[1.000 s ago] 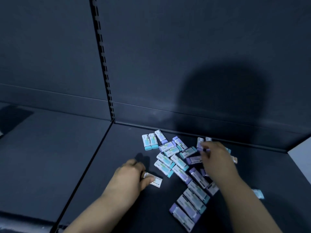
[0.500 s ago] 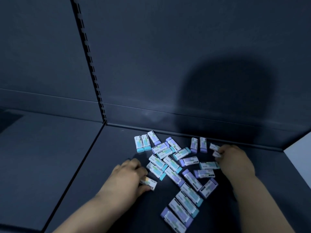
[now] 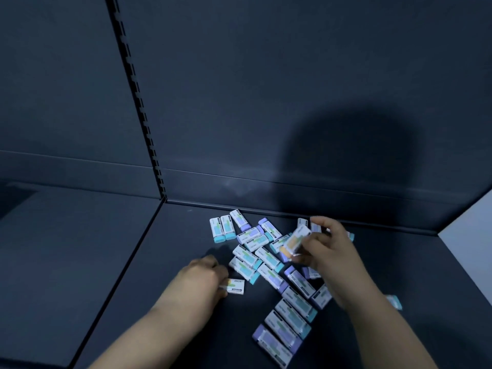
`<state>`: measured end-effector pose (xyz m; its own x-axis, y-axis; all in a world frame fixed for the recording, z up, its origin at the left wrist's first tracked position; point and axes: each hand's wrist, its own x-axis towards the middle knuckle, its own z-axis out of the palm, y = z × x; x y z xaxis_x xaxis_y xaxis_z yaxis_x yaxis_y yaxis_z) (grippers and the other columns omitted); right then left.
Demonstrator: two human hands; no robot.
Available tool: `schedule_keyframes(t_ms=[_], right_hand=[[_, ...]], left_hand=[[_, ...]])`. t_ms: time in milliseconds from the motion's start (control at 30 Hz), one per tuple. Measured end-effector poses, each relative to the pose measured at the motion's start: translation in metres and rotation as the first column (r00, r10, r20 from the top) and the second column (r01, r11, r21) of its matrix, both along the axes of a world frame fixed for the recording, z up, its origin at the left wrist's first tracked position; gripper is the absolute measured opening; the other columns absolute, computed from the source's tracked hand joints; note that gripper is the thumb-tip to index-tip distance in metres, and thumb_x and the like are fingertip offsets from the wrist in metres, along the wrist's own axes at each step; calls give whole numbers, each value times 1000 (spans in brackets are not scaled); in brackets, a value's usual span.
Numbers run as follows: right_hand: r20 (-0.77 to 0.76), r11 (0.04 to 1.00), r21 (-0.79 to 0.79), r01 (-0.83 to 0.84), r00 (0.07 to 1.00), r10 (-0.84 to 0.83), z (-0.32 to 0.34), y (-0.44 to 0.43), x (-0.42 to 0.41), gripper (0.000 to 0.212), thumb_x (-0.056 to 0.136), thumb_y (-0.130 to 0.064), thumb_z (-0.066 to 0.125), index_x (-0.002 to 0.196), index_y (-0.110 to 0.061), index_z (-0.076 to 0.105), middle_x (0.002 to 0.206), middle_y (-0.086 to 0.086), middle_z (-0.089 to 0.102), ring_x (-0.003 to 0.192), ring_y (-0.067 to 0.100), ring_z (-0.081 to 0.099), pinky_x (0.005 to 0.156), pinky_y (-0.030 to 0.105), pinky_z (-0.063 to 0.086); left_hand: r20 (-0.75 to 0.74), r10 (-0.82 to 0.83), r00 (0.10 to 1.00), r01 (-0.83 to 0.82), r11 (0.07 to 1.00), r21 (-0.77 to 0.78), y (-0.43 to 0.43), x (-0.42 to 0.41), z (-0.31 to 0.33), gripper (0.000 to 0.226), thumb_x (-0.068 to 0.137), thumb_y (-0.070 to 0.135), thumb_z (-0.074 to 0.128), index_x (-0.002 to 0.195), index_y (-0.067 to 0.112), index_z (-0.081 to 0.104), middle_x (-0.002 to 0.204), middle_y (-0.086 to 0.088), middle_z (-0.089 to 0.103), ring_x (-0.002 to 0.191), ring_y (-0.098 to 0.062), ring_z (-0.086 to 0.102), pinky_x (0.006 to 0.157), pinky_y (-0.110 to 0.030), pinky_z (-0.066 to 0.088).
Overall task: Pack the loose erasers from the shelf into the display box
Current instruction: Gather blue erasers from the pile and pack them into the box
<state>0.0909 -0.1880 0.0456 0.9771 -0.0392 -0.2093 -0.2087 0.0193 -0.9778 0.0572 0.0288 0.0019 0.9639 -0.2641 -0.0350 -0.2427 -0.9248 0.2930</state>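
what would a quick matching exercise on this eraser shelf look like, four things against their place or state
Things
1. left hand
2. right hand
3. teal-tipped pair
4. eraser nearest the camera

Place or state
A. side by side at the back left of the pile
B. fingers hold an orange-tipped eraser up over the pile
C. purple end cap, lying flat on the shelf
D. pinches a white eraser just left of the pile

Pairs: 1-D, 2-B, 3-A, 4-C
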Motion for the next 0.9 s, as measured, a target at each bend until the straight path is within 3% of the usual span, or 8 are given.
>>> schedule_keyframes(t_ms=[67, 200, 300, 433, 633, 700, 767, 900], right_hand=[[-17, 998, 42, -55, 998, 55, -2, 10, -7, 34, 88, 4, 54, 107, -24, 58, 67, 1, 65, 62, 15, 67, 74, 34, 56], [-86, 983, 130, -132, 986, 144, -8, 29, -20, 25, 83, 9, 58, 99, -11, 62, 82, 7, 70, 80, 21, 71, 70, 26, 57], [-105, 966, -46, -255, 963, 249, -15, 41, -28, 21, 82, 2, 64, 95, -14, 61, 85, 2, 73, 80, 13, 69, 65, 18, 53], [-159, 716, -549, -433, 894, 419, -24, 56, -38, 17, 82, -22, 68, 92, -31, 57, 92, -12, 65, 88, 1, 59, 67, 6, 39], [-89, 271, -931, -245, 872, 482, -32, 71, -44, 28, 87, -44, 55, 112, -31, 58, 106, -9, 55, 101, 9, 48, 81, 22, 38], [-63, 219, -955, -198, 862, 503, -32, 73, -47, 35, 87, -47, 53, 119, -31, 56, 112, -7, 52, 110, 12, 45, 88, 24, 36], [-28, 244, -953, -178, 857, 514, -33, 76, -49, 41, 86, -46, 56, 124, -32, 53, 119, -9, 50, 115, 12, 42, 94, 24, 35], [-40, 217, -957, -192, 828, 559, -38, 88, -51, 38, 86, -40, 58, 123, -33, 53, 121, -13, 49, 115, 10, 40, 95, 24, 31]], left_hand=[[-13, 10, 1000, -10, 1000, 14, 5, -3, 1, 19, 91, 32, 52, 108, 27, 58, 111, 8, 48, 107, -11, 48, 83, -21, 38], [-20, 35, 999, -35, 999, 34, 17, -8, 3, 16, 91, 30, 51, 104, 24, 59, 109, 8, 50, 104, -12, 49, 81, -22, 40], [-23, 63, 998, -62, 996, 63, 28, -13, 6, 17, 90, 30, 51, 102, 22, 60, 108, 6, 51, 103, -14, 50, 82, -25, 42], [-27, 72, 997, -70, 995, 69, 42, -19, 7, 17, 89, 31, 52, 102, 24, 60, 109, 7, 51, 103, -15, 52, 81, -24, 43], [35, 26, 999, -30, 994, 103, 52, -22, 6, 22, 90, 33, 50, 109, 27, 58, 112, 8, 51, 111, -15, 46, 88, -25, 37], [49, -13, 999, 8, 993, 115, 55, -21, 5, 25, 91, 35, 49, 113, 29, 56, 115, 10, 50, 115, -15, 42, 91, -25, 33], [41, -59, 997, 54, 990, 127, 57, -19, 4, 31, 92, 35, 48, 122, 30, 53, 122, 11, 47, 120, -14, 37, 93, -26, 30], [24, -121, 992, 116, 981, 156, 59, -16, 2, 34, 94, 32, 47, 128, 29, 50, 127, 6, 45, 122, -16, 36, 95, -27, 28]])
